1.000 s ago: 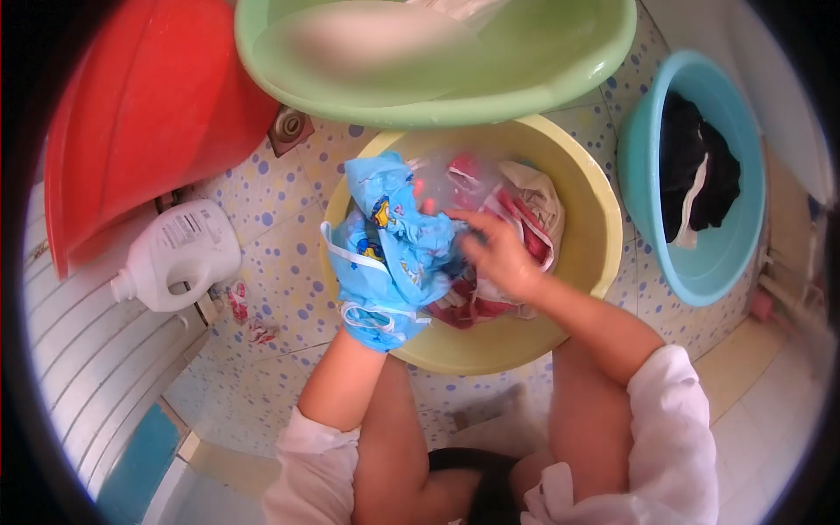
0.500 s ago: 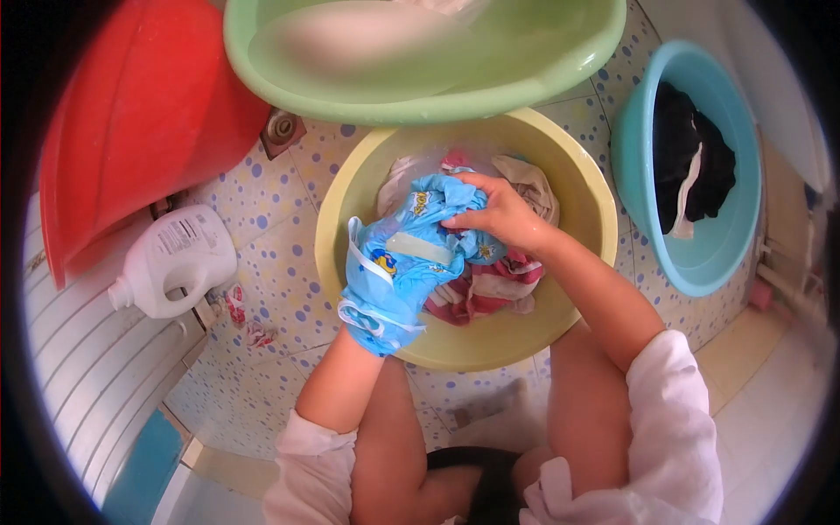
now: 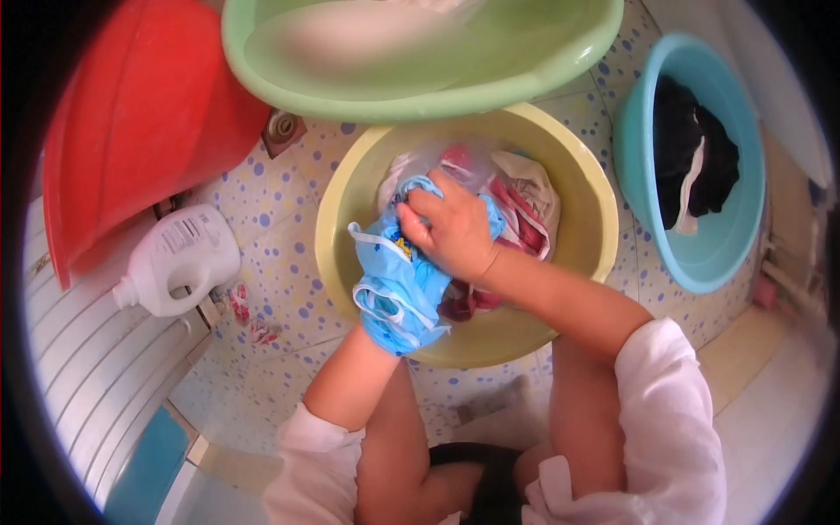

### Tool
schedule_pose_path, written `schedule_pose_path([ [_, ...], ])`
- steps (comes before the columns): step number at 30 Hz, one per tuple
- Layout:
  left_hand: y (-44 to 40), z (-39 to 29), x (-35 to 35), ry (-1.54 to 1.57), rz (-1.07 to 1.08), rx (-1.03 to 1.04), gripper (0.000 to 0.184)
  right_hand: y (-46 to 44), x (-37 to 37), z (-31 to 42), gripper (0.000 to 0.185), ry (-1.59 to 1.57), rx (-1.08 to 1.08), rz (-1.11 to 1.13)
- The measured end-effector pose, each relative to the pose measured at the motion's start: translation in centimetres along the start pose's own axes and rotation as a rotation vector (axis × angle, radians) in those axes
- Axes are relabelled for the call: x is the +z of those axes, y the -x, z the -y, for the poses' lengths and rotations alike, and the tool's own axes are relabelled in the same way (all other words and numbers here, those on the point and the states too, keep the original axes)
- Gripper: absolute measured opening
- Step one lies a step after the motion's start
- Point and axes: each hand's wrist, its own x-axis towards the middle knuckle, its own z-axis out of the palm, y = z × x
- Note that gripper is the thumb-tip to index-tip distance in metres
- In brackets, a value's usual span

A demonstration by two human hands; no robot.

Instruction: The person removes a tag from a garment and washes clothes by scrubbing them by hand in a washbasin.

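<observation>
gripping blue cloth, the curled right hand sat over the yellow basin; the left hand, wrapped inside, probably braced the cloth, its grip impossible to tell. a green tub blocked the twelve o'clock side; a turquoise basin stood at two, a jug at nine.

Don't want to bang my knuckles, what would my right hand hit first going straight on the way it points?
Your right hand touches the blue cloth, so that comes first; beyond it, probably the left wall of the yellow basin, though depth is unclear.
</observation>
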Motion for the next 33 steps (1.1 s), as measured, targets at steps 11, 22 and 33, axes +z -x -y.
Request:
schedule_pose_path([
  [11,-0.4,-2.8,0.8,0.57,0.065,-0.056,0.041,0.3,0.3,-3.8,0.012,0.006,-0.024,-0.003],
  [22,-0.1,-3.3,-1.4,-0.593,-0.266,0.225,0.029,-0.7,-0.4,-4.3,0.012,-0.048,-0.088,-0.122],
  [33,0.6,0.2,-0.3,-0.42,0.002,0.15,0.056,1.5,-2.3,-3.3,0.04,-0.288,-0.112,0.13],
])
